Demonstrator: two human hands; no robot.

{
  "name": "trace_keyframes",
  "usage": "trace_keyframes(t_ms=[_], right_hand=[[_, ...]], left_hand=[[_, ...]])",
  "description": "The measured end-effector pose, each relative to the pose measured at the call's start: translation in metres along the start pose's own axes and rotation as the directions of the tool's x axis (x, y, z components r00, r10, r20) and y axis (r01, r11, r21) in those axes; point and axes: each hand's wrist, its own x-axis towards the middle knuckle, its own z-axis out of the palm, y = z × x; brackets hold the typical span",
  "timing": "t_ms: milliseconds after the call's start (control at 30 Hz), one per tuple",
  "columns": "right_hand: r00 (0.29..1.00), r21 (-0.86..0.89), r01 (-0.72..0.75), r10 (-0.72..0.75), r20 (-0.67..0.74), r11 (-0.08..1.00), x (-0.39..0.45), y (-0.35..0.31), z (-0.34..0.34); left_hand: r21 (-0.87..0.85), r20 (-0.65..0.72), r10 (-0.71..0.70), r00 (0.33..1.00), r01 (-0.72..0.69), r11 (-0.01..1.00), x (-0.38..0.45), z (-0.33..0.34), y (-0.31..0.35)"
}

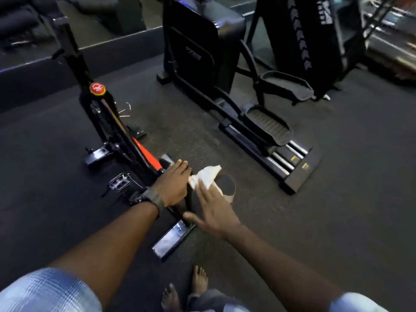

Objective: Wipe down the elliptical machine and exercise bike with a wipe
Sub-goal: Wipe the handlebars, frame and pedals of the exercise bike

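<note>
The black exercise bike point(108, 122) with an orange frame stripe and a red knob point(97, 88) stands at the left, seen from behind and above. My left hand point(173, 185), with a wristwatch, grips the front of its black saddle point(227, 185). My right hand point(213, 210) lies flat with its fingers pressing a crumpled white wipe point(207, 176) onto the saddle top. The black elliptical machine point(258, 122), with two foot plates and chrome rails, stands to the right, apart from both hands.
The bike's rear base bar point(171, 239) lies just below my hands, and a metal pedal point(119, 182) sticks out to the left. My bare feet point(198, 282) stand on the dark rubber floor. Another black machine point(310, 41) stands at the back right.
</note>
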Motion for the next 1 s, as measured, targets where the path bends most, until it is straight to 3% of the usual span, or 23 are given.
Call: trace_keyframes(t_ms=[67,133,333,400,567,733,800,900,1000], right_hand=[[0.988,-0.092,0.154,-0.153,0.025,0.984,-0.020,0.007,0.006],[0.976,-0.153,0.209,-0.216,-0.031,0.966,-0.028,0.026,0.007],[0.976,-0.009,-0.196,0.194,-0.101,0.981,0.014,0.030,-0.003],[0.979,-0.005,-0.183,0.182,-0.089,0.983,0.013,0.013,-0.002],[0.997,-0.095,0.014,-0.022,-0.078,0.995,-0.045,-0.008,0.022],[0.951,-0.093,-0.240,0.215,-0.221,0.966,-0.024,-0.015,0.030],[0.944,-0.106,-0.288,0.264,-0.200,0.952,0.004,-0.037,0.034],[0.950,-0.222,-0.297,0.263,-0.169,0.929,0.023,-0.059,0.043],[0.982,-0.332,-0.180,0.146,-0.123,0.926,-0.001,-0.058,0.058]], left_hand=[[0.025,0.051,0.037,0.998,-0.038,0.999,0.001,-0.004,0.001],[0.038,0.096,0.105,0.990,-0.109,0.993,0.004,-0.004,-0.001],[-0.111,0.094,0.233,0.968,-0.223,0.969,0.012,-0.004,0.015],[-0.172,0.061,0.265,0.962,-0.251,0.953,0.013,-0.005,0.016],[-0.226,0.066,0.316,0.947,-0.294,0.929,0.018,-0.013,-0.009],[-0.227,0.065,0.412,0.909,-0.388,0.893,0.026,-0.014,-0.029],[-0.244,0.095,0.459,0.883,-0.426,0.871,0.030,-0.012,-0.034],[-0.238,0.118,0.535,0.837,-0.499,0.833,0.030,-0.016,-0.038],[-0.181,0.131,0.571,0.810,-0.547,0.817,0.028,-0.014,-0.040]])
